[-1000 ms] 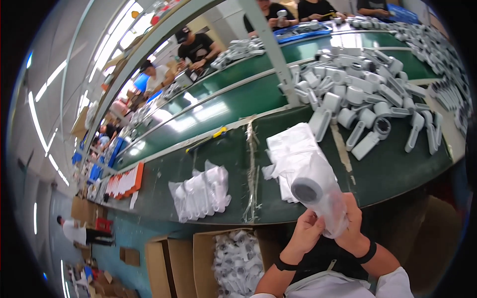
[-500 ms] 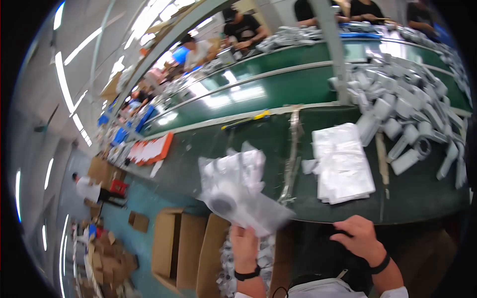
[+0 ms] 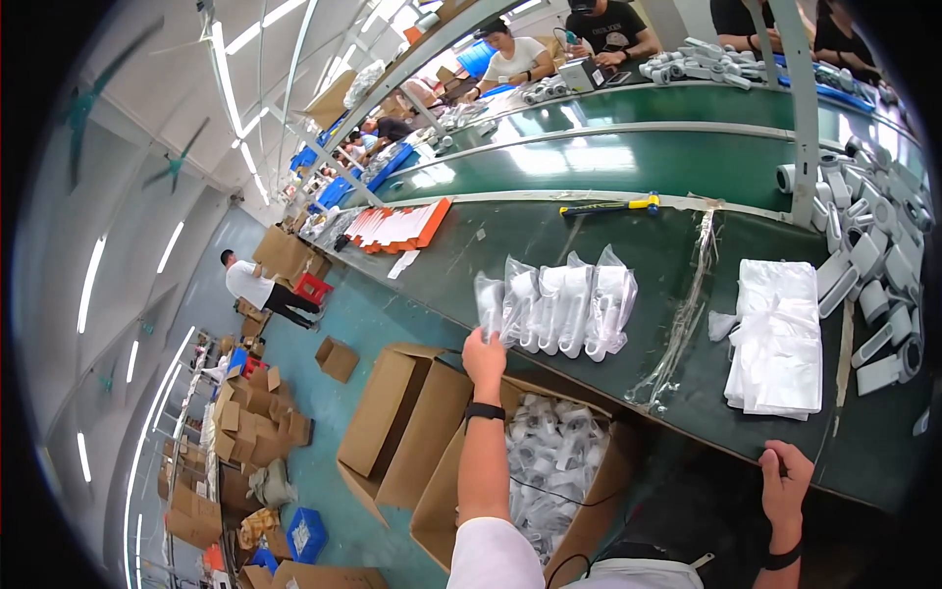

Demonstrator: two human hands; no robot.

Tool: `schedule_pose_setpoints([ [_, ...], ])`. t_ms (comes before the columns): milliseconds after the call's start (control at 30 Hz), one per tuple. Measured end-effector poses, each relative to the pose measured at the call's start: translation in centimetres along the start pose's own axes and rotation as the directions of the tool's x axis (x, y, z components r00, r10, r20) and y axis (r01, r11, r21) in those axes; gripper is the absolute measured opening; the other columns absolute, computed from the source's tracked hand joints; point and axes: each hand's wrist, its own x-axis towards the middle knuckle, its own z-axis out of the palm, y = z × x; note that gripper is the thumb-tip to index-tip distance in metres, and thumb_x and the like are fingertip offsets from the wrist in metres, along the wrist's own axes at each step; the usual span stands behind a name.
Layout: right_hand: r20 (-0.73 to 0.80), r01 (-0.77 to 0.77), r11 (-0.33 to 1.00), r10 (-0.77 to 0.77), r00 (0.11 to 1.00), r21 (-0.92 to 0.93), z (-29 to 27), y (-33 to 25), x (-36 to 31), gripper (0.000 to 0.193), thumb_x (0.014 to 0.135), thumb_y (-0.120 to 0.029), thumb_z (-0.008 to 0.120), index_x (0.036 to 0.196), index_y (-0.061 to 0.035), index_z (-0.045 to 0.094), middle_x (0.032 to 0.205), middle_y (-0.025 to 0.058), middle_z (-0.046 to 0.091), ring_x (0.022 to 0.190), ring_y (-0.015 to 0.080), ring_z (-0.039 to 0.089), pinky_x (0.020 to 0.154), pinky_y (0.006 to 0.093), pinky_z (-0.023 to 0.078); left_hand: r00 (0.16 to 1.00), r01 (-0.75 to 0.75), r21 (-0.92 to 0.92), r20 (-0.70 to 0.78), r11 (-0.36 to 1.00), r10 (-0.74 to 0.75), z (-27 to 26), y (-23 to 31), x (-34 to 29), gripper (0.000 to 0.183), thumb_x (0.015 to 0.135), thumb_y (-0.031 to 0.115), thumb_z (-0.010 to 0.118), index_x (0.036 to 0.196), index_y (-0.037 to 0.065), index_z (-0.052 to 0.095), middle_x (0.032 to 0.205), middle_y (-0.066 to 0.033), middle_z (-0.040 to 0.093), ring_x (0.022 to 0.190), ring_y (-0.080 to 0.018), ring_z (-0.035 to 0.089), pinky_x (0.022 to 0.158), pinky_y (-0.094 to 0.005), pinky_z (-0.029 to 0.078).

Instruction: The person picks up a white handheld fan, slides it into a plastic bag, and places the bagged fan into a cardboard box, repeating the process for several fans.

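Note:
My left hand (image 3: 484,361) reaches to the near left end of a row of bagged parts on the green tabletop. Its fingers are closed on the bagged plastic part (image 3: 489,306) at that end, a pale grey piece in a clear bag. Beside it, several more bagged parts (image 3: 564,306) lie side by side, their long handles pointing toward me. My right hand (image 3: 787,481) hangs by the table's front edge with its fingers curled, and nothing shows in it. Just beyond it lies a stack of white plastic bags (image 3: 775,339).
Below the table, an open carton (image 3: 442,510) is filled with bagged parts (image 3: 554,461). Loose grey parts (image 3: 883,260) are heaped at the right. A yellow-and-black tool (image 3: 610,206) and an orange tray (image 3: 397,228) lie farther back. People work across the green conveyor (image 3: 579,157).
My left hand has carried the bagged part to the row's left end and lowered it there. My right hand has curled its fingers more. The view has swung left.

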Motion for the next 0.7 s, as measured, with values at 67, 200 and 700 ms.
schedule_pose_setpoints([
  [67,-0.031,-0.039,0.999,0.039,0.999,0.001,-0.3,0.3,-0.2,0.014,0.088,-0.010,0.067,0.091,0.0040,0.066,0.068,0.0079,0.058,0.057,0.0126,0.052,0.054,0.0269,0.040,0.995,-0.094,-0.049,0.026,0.994,0.095,1.8,1.9,-0.1,0.040,0.085,0.028,0.066,0.116,0.002,0.065,0.113,-0.0212,0.064,0.106,-0.0399,0.060,0.092,-0.0456,0.047],
  [200,-0.007,0.043,0.999,-0.043,0.999,-0.009,0.2,-1.6,0.4,0.010,0.086,-0.007,0.068,0.090,0.0016,0.068,0.067,0.0092,0.060,0.057,0.0163,0.057,0.054,0.0281,0.043,0.988,-0.140,0.049,0.080,0.989,0.135,0.5,1.1,2.2,0.047,0.086,0.036,0.065,0.121,0.005,0.063,0.121,-0.0236,0.061,0.113,-0.0411,0.055,0.098,-0.0468,0.043],
  [700,-0.041,0.143,0.987,-0.146,0.989,-0.071,0.0,-1.7,0.5,0.009,0.082,-0.007,0.071,0.087,0.0005,0.069,0.063,0.0098,0.059,0.050,0.0187,0.054,0.049,0.0295,0.041,0.775,-0.368,0.358,0.628,0.858,0.071,-1.1,16.9,-4.4,0.107,0.064,0.078,0.067,0.150,0.022,0.034,0.158,-0.0115,0.023,0.143,-0.0484,0.016,0.101,-0.0792,0.017],
])
